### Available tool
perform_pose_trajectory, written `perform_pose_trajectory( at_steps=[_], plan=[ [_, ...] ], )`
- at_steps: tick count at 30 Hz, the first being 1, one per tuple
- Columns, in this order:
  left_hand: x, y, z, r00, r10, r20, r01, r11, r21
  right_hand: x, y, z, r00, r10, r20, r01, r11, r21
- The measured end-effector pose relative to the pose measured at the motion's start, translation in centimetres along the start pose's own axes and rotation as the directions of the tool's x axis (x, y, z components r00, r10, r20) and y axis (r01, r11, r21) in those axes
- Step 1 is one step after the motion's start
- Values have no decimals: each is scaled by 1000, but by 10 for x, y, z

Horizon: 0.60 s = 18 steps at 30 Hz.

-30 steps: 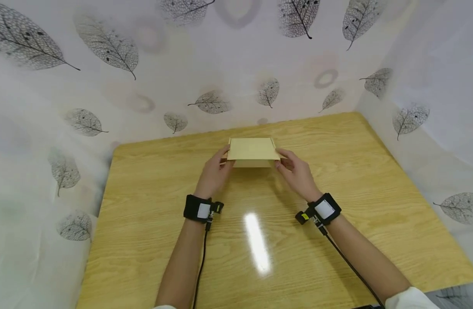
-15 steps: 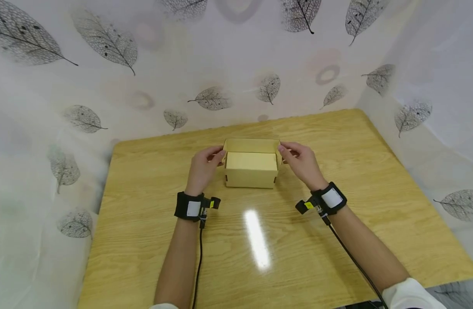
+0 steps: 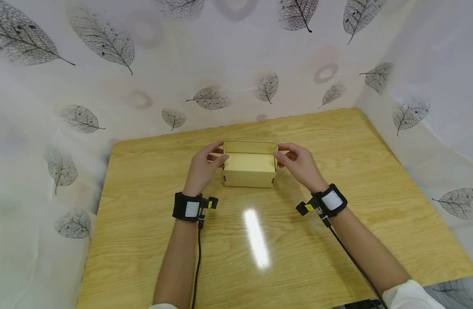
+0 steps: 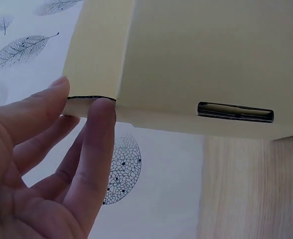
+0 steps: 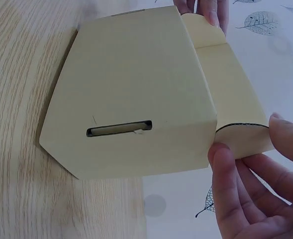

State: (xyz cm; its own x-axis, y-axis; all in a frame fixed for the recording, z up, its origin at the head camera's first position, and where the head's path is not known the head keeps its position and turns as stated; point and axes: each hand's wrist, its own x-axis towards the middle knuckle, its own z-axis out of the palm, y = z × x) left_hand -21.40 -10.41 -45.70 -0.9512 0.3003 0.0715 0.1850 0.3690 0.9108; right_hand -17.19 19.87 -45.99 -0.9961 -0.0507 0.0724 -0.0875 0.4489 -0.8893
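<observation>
A pale yellow cardboard box (image 3: 249,178) rests near the back middle of the table. Its flap (image 3: 250,147) stands up along the far side, with small side tabs turned forward at both ends. At the left end, my left hand (image 3: 201,169) pinches a tab between thumb and fingers. My right hand (image 3: 301,165) pinches the opposite tab (image 5: 243,139) in the same way. Narrow dark-edged slots (image 4: 236,112) show at the box's lower corners in both wrist views. Whatever the box has inside is hidden.
The wood-grain table (image 3: 144,240) reaches back to a pale wall covering (image 3: 236,56) printed with leaves, which also closes off both sides. Black wrist straps (image 3: 187,207) with cameras and trailing cables (image 3: 352,257) lie along both forearms.
One second ago the flap hid most of the box. It has swung up and back, exposing the box's top and front. Both hands have moved outward, and the side tabs now point forward.
</observation>
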Motion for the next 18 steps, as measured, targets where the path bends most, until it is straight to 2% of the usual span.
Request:
perform_pose_trajectory(
  at_steps=[5,9,18],
  plan=[
    [-1,1,-4,1000,4,20,-5,999,50,0,-1,2,998,-56,18,56,998,9],
    [-2,1,-6,1000,9,23,-11,995,99,0,-1,4,997,-70,17,70,998,-10],
    [0,1,-7,999,2,38,-6,994,107,1,-2,5,997,-77,-2,76,994,-84]
  ],
)
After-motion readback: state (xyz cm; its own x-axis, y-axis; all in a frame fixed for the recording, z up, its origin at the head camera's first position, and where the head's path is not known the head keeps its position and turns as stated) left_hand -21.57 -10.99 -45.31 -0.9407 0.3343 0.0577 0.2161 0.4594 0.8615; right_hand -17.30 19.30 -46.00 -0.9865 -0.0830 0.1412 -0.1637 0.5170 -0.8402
